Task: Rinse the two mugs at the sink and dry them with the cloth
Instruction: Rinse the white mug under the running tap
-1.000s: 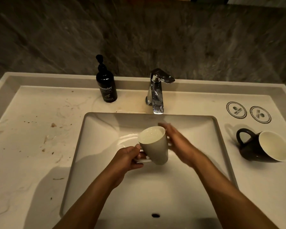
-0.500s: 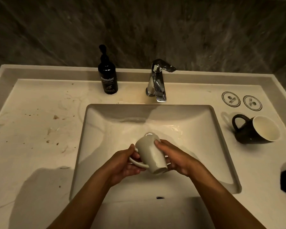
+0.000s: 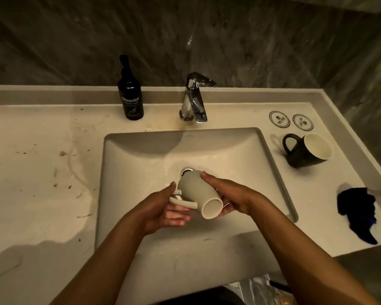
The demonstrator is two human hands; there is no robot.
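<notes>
Presently catalogued, largest first. Counter [image 3: 42,164]: pale stone, speckled with debris at 9 o'clock. Sink [image 3: 271,150]: rectangular basin sunk into the counter, its drain partly hidden behind the held mug. Left hand [image 3: 163,208] and right hand [image 3: 233,194]: both grasping the grey mug [image 3: 196,192] over the middle of the basin, the left with fingers through and under the handle on the 9 o'clock side, the right wrapped round the body from 3 o'clock, thumb on top. Grey mug: glazed ceramic, judged rigid, moderately heavy, breakable if dropped on the basin, and likely slippery, as the left palm glistens wet; best held as now, handle plus body. Its long axis runs from 11 o'clock to 5 o'clock, mouth tipped down and away toward the drain, unglazed base facing the camera. Black mug [image 3: 304,150]: lying on its side on the counter at 2 o'clock, well apart from the hands, white interior opening toward 3 o'clock, handle toward 9 o'clock; same ceramic cautions, with the handle the obvious hold. Cloth [image 3: 356,208]: dark blue, crumpled, soft and limp, on the counter at 3 o'clock near the front edge. Soap bottle [image 3: 130,100] and tap [image 3: 194,100]: at 12 o'clock, no water visibly running.
</notes>
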